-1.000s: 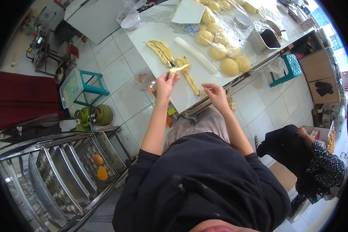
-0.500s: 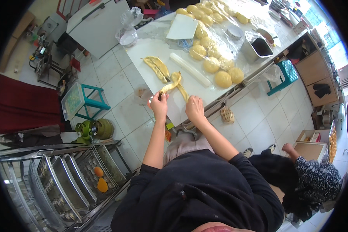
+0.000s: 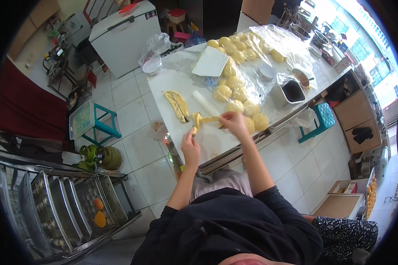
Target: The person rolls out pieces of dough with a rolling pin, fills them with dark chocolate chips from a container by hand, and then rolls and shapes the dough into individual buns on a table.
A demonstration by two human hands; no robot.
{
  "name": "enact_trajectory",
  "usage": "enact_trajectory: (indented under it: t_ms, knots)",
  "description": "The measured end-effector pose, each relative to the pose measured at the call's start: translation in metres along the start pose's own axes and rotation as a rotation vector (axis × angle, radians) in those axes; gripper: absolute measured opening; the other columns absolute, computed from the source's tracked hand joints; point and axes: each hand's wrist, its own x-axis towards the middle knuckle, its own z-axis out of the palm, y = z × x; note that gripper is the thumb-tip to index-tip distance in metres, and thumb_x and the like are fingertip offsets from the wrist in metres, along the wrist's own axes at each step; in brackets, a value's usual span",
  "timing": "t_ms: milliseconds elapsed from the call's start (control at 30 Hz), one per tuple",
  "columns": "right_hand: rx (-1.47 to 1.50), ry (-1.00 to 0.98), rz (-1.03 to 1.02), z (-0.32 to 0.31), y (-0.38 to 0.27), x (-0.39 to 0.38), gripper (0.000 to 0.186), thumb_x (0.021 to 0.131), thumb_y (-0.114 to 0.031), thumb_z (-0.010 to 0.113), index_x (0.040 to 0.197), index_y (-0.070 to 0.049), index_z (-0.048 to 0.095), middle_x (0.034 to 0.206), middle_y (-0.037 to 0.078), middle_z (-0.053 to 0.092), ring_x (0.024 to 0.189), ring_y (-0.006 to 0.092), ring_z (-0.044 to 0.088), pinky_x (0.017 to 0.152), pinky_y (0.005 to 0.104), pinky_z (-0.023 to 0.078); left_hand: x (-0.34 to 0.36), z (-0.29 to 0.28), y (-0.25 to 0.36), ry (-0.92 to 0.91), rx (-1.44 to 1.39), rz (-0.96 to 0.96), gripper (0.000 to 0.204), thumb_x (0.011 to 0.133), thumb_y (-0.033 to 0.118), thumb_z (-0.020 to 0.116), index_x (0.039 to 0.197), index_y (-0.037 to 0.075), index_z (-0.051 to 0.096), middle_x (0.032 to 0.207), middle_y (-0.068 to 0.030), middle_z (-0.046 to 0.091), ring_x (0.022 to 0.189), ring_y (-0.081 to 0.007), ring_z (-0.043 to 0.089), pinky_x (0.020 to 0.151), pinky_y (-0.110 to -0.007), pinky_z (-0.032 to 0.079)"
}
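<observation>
Yellow dough strip (image 3: 204,119) was stretched between both hands just above the white board (image 3: 163,90). Left hand (image 3: 190,148) pinched the lower end, right hand (image 3: 234,123) gripped the other end near the dough balls (image 3: 234,95). A finished flat piece (image 3: 177,105) lay beside it, with the rolling pin (image 3: 206,104) close by. Looked to me like the shaping step, mid-stretch. Next move probably needed an even, gentle pull so the strip didn't tear, then laying it flat on the board.
</observation>
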Motion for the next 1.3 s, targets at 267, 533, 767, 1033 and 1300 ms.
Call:
enact_trajectory:
  t_ms: [267, 533, 767, 1033, 1300]
  knots:
    - [-0.457, -0.255, -0.38, 0.099, 0.018, 0.003, 0.019, 0.071, -0.016, 0.062, 0.08, 0.001, 0.063, 0.073, 0.014, 0.062, 0.069, 0.0275, 0.06, 0.064, 0.0346, 0.047, -0.029, 0.034, 0.027, -0.248, 0.027, 0.187, 0.051, 0.075, 0.017, 0.056, 0.119, -0.001, 0.036, 0.113, -0.0211, 0.045, 0.103, -0.0342, 0.043, 0.087, -0.04, 0.034]
    - [-0.377, -0.346, -0.131, 0.014, 0.037, -0.018, 0.054, 0.066, -0.018, 0.068, 0.112, 0.001, 0.047, 0.097, 0.021, 0.052, 0.095, 0.0311, 0.051, 0.081, 0.0384, 0.041, -0.011, -0.012, 0.031, -0.355, 0.077, -0.274, 0.042, 0.079, 0.016, 0.051, 0.117, 0.0, 0.042, 0.077, -0.0141, 0.057, 0.079, -0.0302, 0.055, 0.082, -0.04, 0.04]
    - [-0.583, -0.137, -0.379, 0.062, 0.057, -0.04, 0.062, 0.064, -0.014, 0.069, 0.118, -0.001, 0.042, 0.094, 0.016, 0.052, 0.088, 0.0314, 0.05, 0.078, 0.037, 0.042, 0.023, 0.003, -0.006, -0.136, 0.225, -0.124, 0.034, 0.066, 0.007, 0.064, 0.099, 0.005, 0.054, 0.077, -0.0117, 0.059, 0.078, -0.0286, 0.056, 0.07, -0.037, 0.045]
    - [-0.096, -0.244, 0.029, 0.027, 0.046, -0.005, 0.025, 0.065, -0.005, 0.064, 0.089, 0.0, 0.063, 0.069, 0.011, 0.063, 0.058, 0.0097, 0.058, 0.052, 0.0237, 0.047, 0.03, -0.009, 0.005, -0.146, -0.12, -0.272, 0.023, 0.062, -0.001, 0.061, 0.085, 0.002, 0.056, 0.068, -0.0115, 0.06, 0.057, -0.0233, 0.059, 0.056, -0.031, 0.048]
    - [0.266, -0.244, 0.05, 0.016, 0.009, 0.009, 0.019, 0.072, -0.003, 0.061, 0.089, 0.004, 0.062, 0.071, 0.008, 0.063, 0.062, 0.0105, 0.059, 0.061, 0.0213, 0.049, -0.015, 0.018, -0.002, -0.099, 0.004, 0.062, 0.018, 0.068, 0.003, 0.062, 0.085, 0.001, 0.058, 0.076, -0.0089, 0.059, 0.073, -0.0244, 0.058, 0.064, -0.032, 0.047]
